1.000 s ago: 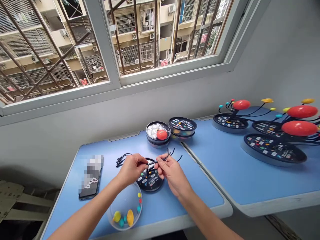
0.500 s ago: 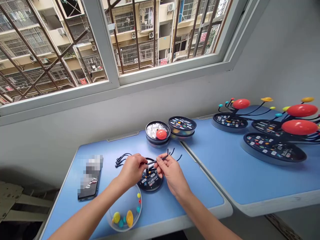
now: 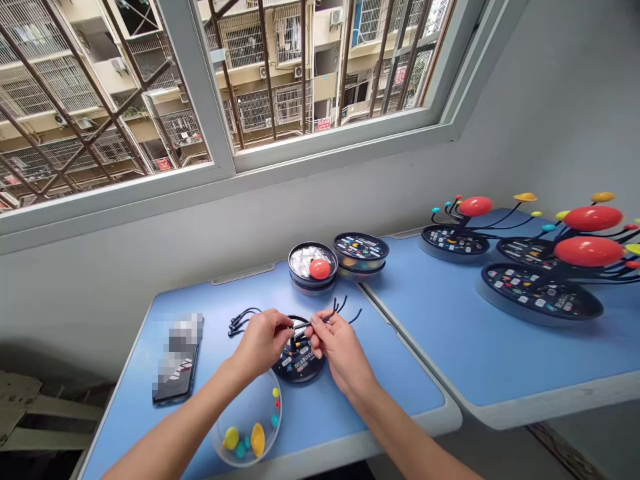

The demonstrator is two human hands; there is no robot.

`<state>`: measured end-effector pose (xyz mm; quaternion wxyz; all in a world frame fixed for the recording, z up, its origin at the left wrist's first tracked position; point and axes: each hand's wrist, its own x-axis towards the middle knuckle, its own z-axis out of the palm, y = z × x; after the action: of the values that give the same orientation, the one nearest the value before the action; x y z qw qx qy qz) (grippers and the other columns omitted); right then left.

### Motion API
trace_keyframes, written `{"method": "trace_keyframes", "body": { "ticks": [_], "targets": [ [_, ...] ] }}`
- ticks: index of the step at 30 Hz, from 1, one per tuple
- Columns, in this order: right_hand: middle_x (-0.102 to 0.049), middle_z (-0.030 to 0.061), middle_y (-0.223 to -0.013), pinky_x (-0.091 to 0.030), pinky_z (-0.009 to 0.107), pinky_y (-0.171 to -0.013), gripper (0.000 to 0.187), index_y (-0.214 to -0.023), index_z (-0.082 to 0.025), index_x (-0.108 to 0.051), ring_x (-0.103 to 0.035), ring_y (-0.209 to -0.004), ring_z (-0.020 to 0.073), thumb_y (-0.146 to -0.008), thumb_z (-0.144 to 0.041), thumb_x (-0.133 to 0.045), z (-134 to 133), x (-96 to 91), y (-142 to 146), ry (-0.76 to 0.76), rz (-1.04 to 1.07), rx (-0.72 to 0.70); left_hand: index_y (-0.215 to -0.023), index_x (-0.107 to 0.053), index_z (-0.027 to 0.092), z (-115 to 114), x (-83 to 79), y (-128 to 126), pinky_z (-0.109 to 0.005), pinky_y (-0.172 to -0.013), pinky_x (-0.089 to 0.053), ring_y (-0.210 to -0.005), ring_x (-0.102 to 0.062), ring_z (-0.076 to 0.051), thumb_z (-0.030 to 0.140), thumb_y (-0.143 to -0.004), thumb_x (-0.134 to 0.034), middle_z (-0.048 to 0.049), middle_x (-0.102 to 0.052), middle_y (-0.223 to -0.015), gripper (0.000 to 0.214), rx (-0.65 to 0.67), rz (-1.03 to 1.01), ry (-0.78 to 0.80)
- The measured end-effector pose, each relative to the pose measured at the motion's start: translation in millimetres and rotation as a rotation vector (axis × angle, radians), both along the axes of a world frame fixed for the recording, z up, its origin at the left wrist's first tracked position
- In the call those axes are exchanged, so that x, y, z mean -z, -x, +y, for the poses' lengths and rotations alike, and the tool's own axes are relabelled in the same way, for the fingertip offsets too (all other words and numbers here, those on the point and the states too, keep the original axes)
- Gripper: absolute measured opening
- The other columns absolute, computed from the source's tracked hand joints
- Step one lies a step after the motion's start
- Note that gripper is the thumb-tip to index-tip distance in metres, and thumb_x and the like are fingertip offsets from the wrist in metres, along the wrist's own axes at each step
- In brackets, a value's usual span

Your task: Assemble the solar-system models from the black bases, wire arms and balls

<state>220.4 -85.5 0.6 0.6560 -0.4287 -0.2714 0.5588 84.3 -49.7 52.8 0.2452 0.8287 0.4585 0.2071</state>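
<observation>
Both hands work over a round black base [image 3: 299, 365] on the blue table [image 3: 380, 373]. My left hand [image 3: 263, 340] pinches one end of a thin black rod [image 3: 303, 326]. My right hand [image 3: 336, 341] pinches the same rod, whose curved black arms [image 3: 342, 308] fan out behind its fingers. More loose black rods [image 3: 241, 319] lie just left of my left hand. A clear round dish [image 3: 249, 420] with small yellow, teal and red balls sits under my left forearm.
A black phone [image 3: 175, 375] lies at the left. Two round tins [image 3: 314, 266] [image 3: 361, 253], one with a red ball, stand at the back. On the right table [image 3: 450, 333] stand three finished models [image 3: 537, 290] with red balls on black arms. A barred window is behind.
The view has drifted slightly right and down. Both hands keep their pinch on the rod over the black base, almost unmoved.
</observation>
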Motion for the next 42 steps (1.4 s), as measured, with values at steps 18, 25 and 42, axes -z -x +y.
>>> {"method": "trace_keyframes", "body": {
  "ticks": [18, 25, 42],
  "targets": [
    [-0.060, -0.0029, -0.054, -0.032, 0.017, -0.032, 0.040, -0.081, -0.018, -0.048, -0.044, -0.037, 0.0067, -0.068, -0.053, -0.063, -9, 10.8, -1, 0.076, -0.121, -0.067, -0.075, -0.068, 0.014, -1, 5.2, 2, -0.021, -0.057, -0.041, -0.059, -0.056, -0.013, 0.010, -0.072, -0.058, -0.0033, -0.066, -0.067, 0.011, -0.040, -0.042, 0.008],
    [-0.058, -0.0018, -0.050, -0.034, 0.020, -0.038, 0.016, -0.062, -0.018, -0.054, -0.047, -0.042, 0.0098, -0.070, -0.031, -0.058, -26, 19.9, -2, 0.059, -0.511, -0.164, -0.073, -0.067, 0.014, -3, 10.6, 0, -0.023, -0.058, -0.041, -0.061, -0.055, -0.013, 0.009, -0.074, -0.056, -0.0036, -0.064, -0.066, 0.012, -0.027, -0.030, -0.093],
    [-0.054, -0.0022, -0.042, -0.036, 0.021, -0.046, 0.024, -0.068, -0.020, -0.069, -0.048, -0.042, 0.0124, -0.079, -0.030, -0.050, -7, 15.7, 14, -0.064, -0.904, -0.051, -0.069, -0.065, 0.016, -6, 11.9, 1, -0.022, -0.056, -0.043, -0.059, -0.056, -0.013, 0.014, -0.070, -0.059, -0.0021, -0.063, -0.064, 0.007, -0.117, -0.176, 0.017]
  ]
}}
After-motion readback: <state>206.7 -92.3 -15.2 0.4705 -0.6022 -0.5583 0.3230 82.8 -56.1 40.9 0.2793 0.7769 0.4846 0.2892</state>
